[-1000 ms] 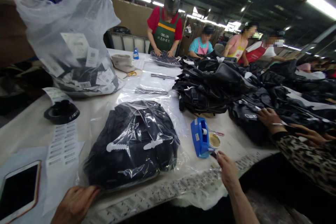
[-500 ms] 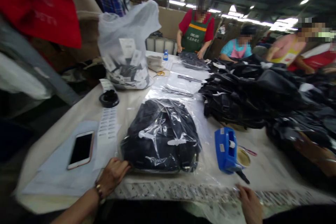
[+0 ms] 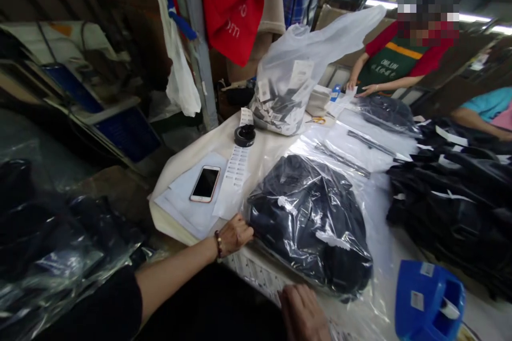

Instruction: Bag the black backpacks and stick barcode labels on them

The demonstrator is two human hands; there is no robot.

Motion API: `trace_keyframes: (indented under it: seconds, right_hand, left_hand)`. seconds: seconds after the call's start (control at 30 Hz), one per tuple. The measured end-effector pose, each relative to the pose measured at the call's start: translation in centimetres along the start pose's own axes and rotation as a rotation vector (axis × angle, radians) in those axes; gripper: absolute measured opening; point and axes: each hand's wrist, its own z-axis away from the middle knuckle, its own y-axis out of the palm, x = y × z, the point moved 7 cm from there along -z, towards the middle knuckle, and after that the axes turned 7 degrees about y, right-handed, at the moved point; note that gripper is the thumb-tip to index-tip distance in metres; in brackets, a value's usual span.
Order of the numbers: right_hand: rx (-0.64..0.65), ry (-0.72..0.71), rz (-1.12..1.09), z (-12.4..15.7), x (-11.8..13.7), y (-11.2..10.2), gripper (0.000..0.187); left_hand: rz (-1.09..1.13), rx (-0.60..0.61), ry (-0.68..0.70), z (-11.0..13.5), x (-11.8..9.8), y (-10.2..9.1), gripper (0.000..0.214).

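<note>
A black backpack (image 3: 308,218) lies on the table inside a clear plastic bag (image 3: 340,192), its shiny film covering it. My left hand (image 3: 237,234), with a beaded bracelet at the wrist, is closed at the bag's near left corner, fingers gripping the film. Lower in view, my right hand (image 3: 304,311) is at the table's front edge, just in front of the bag; it is blurred and its fingertips are partly hidden. A blue tape dispenser (image 3: 428,301) stands to the right of the bag.
Left on the table are a phone (image 3: 205,184), a barcode label sheet (image 3: 237,168) and a black tape roll (image 3: 244,136). Behind stands a translucent bag of tags (image 3: 284,101), near yellow scissors (image 3: 318,120). Black bags (image 3: 452,192) pile up at right. A co-worker (image 3: 396,58) stands opposite.
The view has swung left, bringing wrapped bags on the floor into sight. My right hand has moved leftward from beside the tape dispenser to the bag's front. My left hand stays at the bag's corner.
</note>
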Motion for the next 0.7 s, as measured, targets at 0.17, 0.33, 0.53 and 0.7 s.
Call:
trace_keyframes:
  seconds: [0.17,0.33,0.53,0.7]
  right_hand:
    - [0.041,-0.123,0.138,-5.3,3.5,2.7,0.019]
    - [0.078,-0.198,0.266,-7.3,4.4,4.4,0.022]
    - [0.117,-0.270,0.420,-8.8,5.6,6.2,0.026]
    - [0.150,-0.282,0.573,-9.8,6.2,7.0,0.027]
  left_hand:
    - [0.020,0.058,-0.039,0.3,0.1,0.9,0.021]
    - [0.060,0.097,-0.091,0.1,0.4,1.4,0.018]
    - [0.133,0.133,-0.082,-0.2,0.8,1.7,0.017]
    - [0.182,0.150,-0.074,-0.3,0.9,1.7,0.012]
